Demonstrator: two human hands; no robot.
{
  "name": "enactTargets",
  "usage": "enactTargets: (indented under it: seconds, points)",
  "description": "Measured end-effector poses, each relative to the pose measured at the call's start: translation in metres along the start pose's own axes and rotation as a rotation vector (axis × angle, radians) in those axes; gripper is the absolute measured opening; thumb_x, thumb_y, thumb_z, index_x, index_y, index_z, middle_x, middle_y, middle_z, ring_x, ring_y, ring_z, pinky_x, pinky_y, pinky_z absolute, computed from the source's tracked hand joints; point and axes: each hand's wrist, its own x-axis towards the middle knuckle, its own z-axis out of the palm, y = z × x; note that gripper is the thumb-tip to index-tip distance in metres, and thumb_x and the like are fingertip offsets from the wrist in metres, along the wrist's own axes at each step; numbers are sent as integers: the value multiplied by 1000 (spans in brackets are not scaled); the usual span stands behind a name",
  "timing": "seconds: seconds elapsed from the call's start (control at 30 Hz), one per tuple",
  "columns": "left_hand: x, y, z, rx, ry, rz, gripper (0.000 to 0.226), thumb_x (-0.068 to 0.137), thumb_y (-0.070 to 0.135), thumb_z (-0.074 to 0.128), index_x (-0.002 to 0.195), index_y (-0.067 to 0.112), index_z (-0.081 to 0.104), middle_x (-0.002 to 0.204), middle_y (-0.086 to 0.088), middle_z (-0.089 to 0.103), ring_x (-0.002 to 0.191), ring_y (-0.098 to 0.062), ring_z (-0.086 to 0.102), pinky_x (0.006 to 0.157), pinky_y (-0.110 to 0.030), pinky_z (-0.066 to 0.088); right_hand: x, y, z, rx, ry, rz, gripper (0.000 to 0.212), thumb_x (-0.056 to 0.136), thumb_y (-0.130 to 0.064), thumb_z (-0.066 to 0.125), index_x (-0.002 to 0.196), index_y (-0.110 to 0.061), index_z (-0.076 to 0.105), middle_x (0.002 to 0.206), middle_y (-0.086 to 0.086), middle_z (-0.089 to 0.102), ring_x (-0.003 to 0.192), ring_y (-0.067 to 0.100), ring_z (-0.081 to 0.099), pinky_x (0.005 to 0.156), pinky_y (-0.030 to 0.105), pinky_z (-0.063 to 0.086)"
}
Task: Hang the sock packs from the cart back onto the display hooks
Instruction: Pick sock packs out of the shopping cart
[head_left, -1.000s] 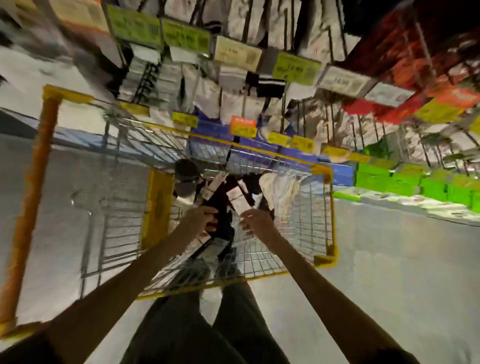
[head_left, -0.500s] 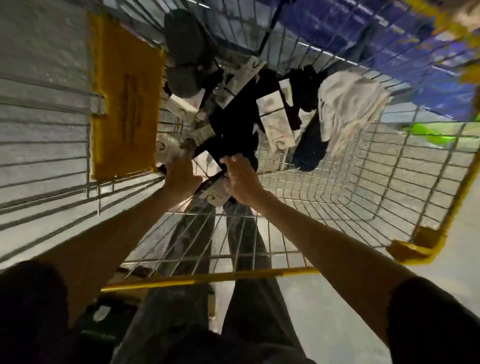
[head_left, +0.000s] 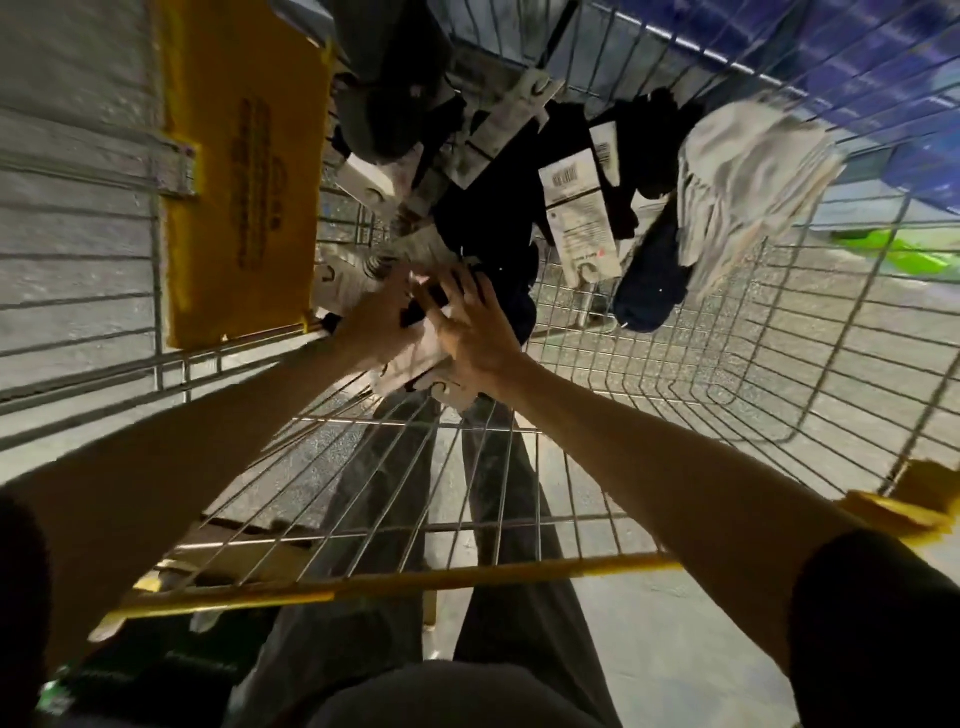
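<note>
I look straight down into a wire cart (head_left: 649, 364) with yellow trim. Several sock packs lie in a heap at its near left: dark socks with white card headers (head_left: 582, 218), a grey pack (head_left: 384, 104), a white sock bundle (head_left: 737, 176) and a navy pair (head_left: 649, 291). Both hands meet over one white-carded pack (head_left: 415, 364) at the heap's near edge. My left hand (head_left: 374, 322) closes around its left side. My right hand (head_left: 478, 332) rests on its top with fingers spread. The display hooks are out of view.
A yellow plastic child-seat flap (head_left: 244, 171) stands at the cart's left. The yellow front bar (head_left: 415, 582) runs across below my forearms. My legs show through the cart floor. Blue shelf stock (head_left: 857, 67) and a green item (head_left: 893, 249) lie beyond the cart's far side.
My view dropped from the sock display down into the cart. Both hands reached deeper and came together on a white-carded pack at the heap's near edge.
</note>
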Motion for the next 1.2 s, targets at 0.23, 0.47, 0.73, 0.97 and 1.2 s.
enactTargets:
  seconds: [0.23, 0.47, 0.73, 0.97, 1.2]
  points:
    - [12, 9, -31, -329, -110, 25, 51, 86, -3, 70, 109, 42, 62, 102, -18, 64, 84, -30, 66, 53, -30, 53, -43, 16, -21, 379, 297, -26, 104, 73, -55, 77, 151, -5, 30, 151, 21, 36, 144, 38, 28, 118, 54, 23]
    - [6, 24, -45, -743, -348, -71, 29, 95, 44, 58, 105, 19, 71, 81, -8, 72, 72, -21, 73, 60, -30, 59, -67, 37, -68, 1246, 361, 96, 38, 90, -12, 69, 125, -1, 58, 117, 13, 67, 107, 20, 66, 91, 39, 56]
    - [1, 47, -30, -532, -277, 173, 50, 76, 59, 75, 120, 35, 68, 117, 10, 72, 115, -19, 66, 86, -32, 51, -73, 59, -102, 1787, 102, 172, 25, 98, -42, 52, 118, -29, 61, 115, -8, 72, 111, 14, 67, 87, 44, 56]
    - [13, 29, -14, -855, -186, 110, 35, 89, 19, 69, 122, 26, 63, 117, 4, 74, 110, -16, 69, 82, -27, 59, -49, 51, -87, 1732, 21, 497, 60, 98, -64, 22, 122, -21, 56, 103, 8, 69, 93, 23, 69, 82, 44, 59]
    - [34, -10, -14, -625, 337, -63, 37, 90, 19, 72, 119, 21, 49, 116, 3, 65, 115, -24, 63, 86, -29, 55, -17, 65, -45, 1489, 197, 833, 52, 90, -27, 69, 129, -14, 36, 110, 10, 53, 89, 20, 57, 68, 31, 47]
